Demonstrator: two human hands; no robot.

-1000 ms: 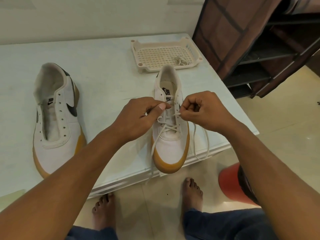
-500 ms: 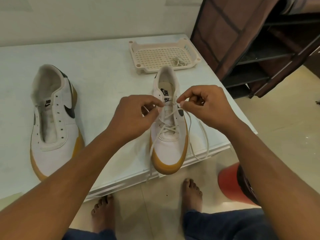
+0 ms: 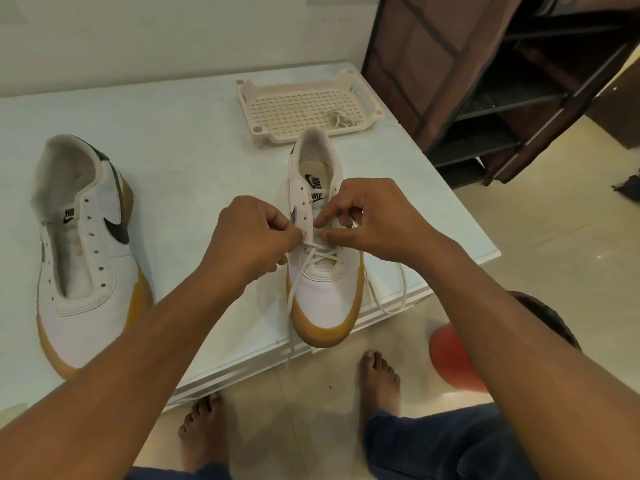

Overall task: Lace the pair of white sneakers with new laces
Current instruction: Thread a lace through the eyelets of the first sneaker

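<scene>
Head view, and the action is all mid-shoe. The left hand (image 3: 249,237) has its fingers (image 3: 277,223) curled in, thumb and forefinger pinching the lace (image 3: 320,252) at the eyelet row. The right hand (image 3: 374,223) meets it from the other side, forefinger and thumb nipped on that same lace, the rest tucked under. The two sets of fingertips nearly touch.

The shoe (image 3: 325,292) lies right beneath them, toe toward the person and at the very edge of the counter (image 3: 180,133). Below the fingers the lace has crossed twice; above them the eyelets are bare. Looks like the next row going in, roughly a third of this shoe done. The lace tip is hidden between the fingers, so I can't tell which hole it is aimed at.

Now the danger. Both loose ends hang off the counter edge, one under each hand, so an uneven tug could leave one side short. Nothing pins the shoe, and a hard pull toward the person could drag it off.

Well left of the fingers the second shoe (image 3: 86,271) waits unlaced. Beyond them the tray (image 3: 287,109) holds the spare lace (image 3: 341,118).
</scene>
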